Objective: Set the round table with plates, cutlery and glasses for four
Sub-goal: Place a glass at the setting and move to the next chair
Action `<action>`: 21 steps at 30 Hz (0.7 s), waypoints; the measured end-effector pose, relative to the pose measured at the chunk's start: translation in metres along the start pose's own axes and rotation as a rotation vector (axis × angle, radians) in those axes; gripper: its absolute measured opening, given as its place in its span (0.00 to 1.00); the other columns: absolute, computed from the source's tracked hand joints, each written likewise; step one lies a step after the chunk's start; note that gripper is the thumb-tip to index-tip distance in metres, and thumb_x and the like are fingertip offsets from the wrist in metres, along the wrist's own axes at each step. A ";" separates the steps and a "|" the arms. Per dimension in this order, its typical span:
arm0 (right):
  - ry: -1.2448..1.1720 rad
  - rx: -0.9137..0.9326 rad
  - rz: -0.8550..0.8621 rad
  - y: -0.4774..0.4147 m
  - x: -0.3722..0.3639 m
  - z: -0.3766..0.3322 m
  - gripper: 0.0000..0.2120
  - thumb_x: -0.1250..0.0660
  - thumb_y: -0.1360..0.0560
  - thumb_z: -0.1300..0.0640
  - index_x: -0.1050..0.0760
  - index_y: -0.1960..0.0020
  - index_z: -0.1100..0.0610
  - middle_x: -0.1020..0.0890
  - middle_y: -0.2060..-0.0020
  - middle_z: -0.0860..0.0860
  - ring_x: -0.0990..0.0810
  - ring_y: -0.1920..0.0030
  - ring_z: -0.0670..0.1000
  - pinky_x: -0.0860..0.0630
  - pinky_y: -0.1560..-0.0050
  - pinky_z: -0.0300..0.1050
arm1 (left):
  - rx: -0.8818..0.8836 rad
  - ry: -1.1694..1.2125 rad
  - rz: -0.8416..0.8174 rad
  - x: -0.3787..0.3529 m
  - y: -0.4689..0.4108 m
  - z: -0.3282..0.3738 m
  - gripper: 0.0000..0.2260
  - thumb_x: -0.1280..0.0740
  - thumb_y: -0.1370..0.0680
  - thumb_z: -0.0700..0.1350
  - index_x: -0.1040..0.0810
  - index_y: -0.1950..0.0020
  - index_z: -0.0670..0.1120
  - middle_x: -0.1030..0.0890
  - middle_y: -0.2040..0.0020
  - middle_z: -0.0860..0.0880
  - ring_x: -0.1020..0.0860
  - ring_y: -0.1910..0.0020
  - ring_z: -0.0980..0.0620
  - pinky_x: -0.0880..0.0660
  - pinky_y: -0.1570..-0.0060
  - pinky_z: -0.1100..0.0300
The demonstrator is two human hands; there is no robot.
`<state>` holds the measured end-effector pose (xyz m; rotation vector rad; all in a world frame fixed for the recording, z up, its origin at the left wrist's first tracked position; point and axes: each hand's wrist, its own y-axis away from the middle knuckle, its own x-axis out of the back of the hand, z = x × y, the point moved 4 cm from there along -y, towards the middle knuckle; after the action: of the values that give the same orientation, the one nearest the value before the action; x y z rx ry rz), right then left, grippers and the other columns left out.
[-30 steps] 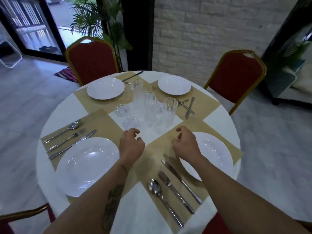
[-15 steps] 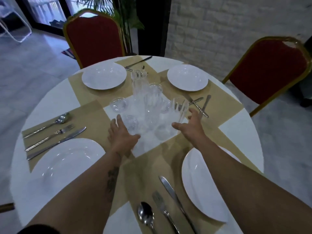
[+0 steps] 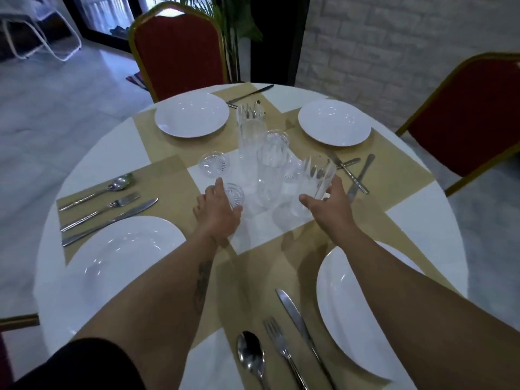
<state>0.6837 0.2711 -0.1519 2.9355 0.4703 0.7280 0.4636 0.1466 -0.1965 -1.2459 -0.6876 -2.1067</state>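
Since the earlier frame both hands have pushed further into the cluster of glasses (image 3: 270, 170) at the middle of the round table (image 3: 92, 170). The left hand (image 3: 218, 212) now cups a short glass (image 3: 233, 195) on the near left of the cluster, fingers curled around it. The right hand (image 3: 329, 206) has its fingers spread, thumb and fingertips touching a tall ribbed glass (image 3: 316, 178) on the cluster's near right; whether it grips firmly cannot be told. Four white plates surround the cluster; the nearest plate (image 3: 349, 313) lies under the right forearm, with a knife (image 3: 298, 319), fork (image 3: 281, 344) and spoon (image 3: 250, 353) just left of it.
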 end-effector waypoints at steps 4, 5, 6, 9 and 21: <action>-0.075 -0.050 0.002 0.007 0.002 -0.004 0.30 0.24 0.28 0.54 0.32 0.29 0.50 0.24 0.39 0.49 0.24 0.43 0.51 0.28 0.45 0.46 | -0.036 0.001 0.024 0.005 0.028 -0.002 0.39 0.33 0.25 0.57 0.49 0.22 0.46 0.33 0.29 0.40 0.34 0.32 0.37 0.35 0.34 0.45; -0.079 -0.052 0.003 0.011 0.005 -0.006 0.29 0.24 0.28 0.54 0.31 0.31 0.51 0.24 0.41 0.48 0.23 0.44 0.51 0.28 0.47 0.46 | -0.049 0.030 0.047 0.006 0.043 -0.003 0.39 0.33 0.26 0.57 0.49 0.22 0.46 0.33 0.29 0.40 0.34 0.33 0.38 0.35 0.34 0.46; -0.083 -0.053 0.008 0.018 0.009 -0.008 0.28 0.24 0.28 0.55 0.31 0.32 0.51 0.24 0.43 0.47 0.23 0.45 0.51 0.27 0.47 0.46 | -0.067 0.072 0.060 0.007 0.062 -0.004 0.39 0.33 0.26 0.57 0.48 0.21 0.47 0.32 0.29 0.41 0.34 0.33 0.39 0.35 0.34 0.47; -0.123 -0.036 0.011 0.041 0.020 -0.014 0.26 0.24 0.28 0.56 0.30 0.35 0.51 0.23 0.50 0.42 0.21 0.49 0.49 0.26 0.50 0.45 | -0.147 0.223 0.081 0.002 0.117 -0.012 0.39 0.31 0.27 0.55 0.45 0.22 0.46 0.32 0.29 0.43 0.33 0.31 0.43 0.36 0.33 0.52; -0.052 0.075 -0.203 0.167 -0.017 -0.041 0.24 0.23 0.30 0.53 0.30 0.39 0.48 0.22 0.43 0.48 0.19 0.49 0.48 0.21 0.50 0.47 | -0.269 0.158 -0.103 -0.020 0.169 -0.045 0.43 0.31 0.26 0.59 0.49 0.20 0.43 0.39 0.22 0.47 0.38 0.25 0.47 0.41 0.28 0.54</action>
<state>0.6963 0.1071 -0.0982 2.9079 0.7925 0.6210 0.5650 0.0030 -0.2109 -1.1850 -0.4164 -2.4152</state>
